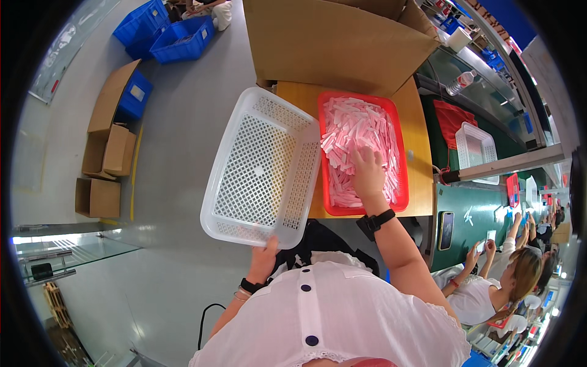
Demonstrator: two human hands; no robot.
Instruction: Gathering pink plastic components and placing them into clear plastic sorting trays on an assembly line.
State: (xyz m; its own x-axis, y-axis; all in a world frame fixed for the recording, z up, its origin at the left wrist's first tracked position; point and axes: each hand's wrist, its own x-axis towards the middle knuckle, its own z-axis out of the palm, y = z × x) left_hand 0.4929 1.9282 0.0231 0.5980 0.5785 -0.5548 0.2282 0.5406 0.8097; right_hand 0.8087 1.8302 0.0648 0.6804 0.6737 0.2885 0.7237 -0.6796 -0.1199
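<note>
My left hand (263, 260) is closed on the near rim of a white perforated plastic basket (260, 174). The basket holds nothing and tilts at the left edge of a wooden table. Beside it on the right, a red plastic basket (403, 177) rests on the table, filled with many small, flat, pale-pink strips (351, 125). My right hand (369, 174) reaches into this basket, its fingers apart and touching the strips. Its fingertips are partly hidden among them, and no strip is visibly lifted.
A large cardboard box (330, 46) stands at the wooden table's (419, 131) far side. On the right, a green workbench (471, 211) bears a phone (446, 230) and a white basket (476, 147); co-workers (483, 287) sit along it. Blue crates (183, 40) and cardboard boxes (98, 197) lie left.
</note>
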